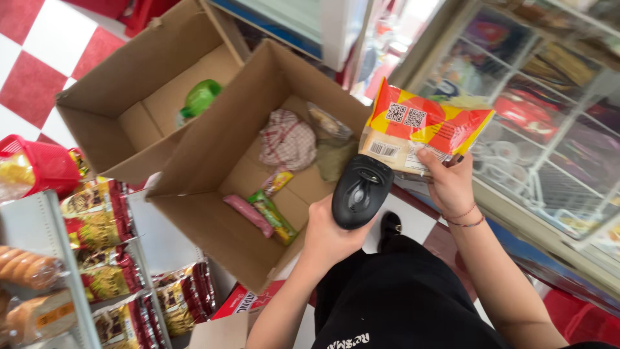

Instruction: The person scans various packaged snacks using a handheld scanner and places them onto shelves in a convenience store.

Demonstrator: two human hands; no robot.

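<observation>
The left hand grips a black scanner, fingers wrapped round its handle. The right hand pinches a red-and-yellow snack packet at one o'clock from the scanner, barcode facing it. A flat packet and a steady scanner nose probably read best. The open cardboard box sits at nine o'clock, its rim close; the freezer crowds three o'clock.

Scanner just below packet, open box of snacks left of both hands.
</observation>
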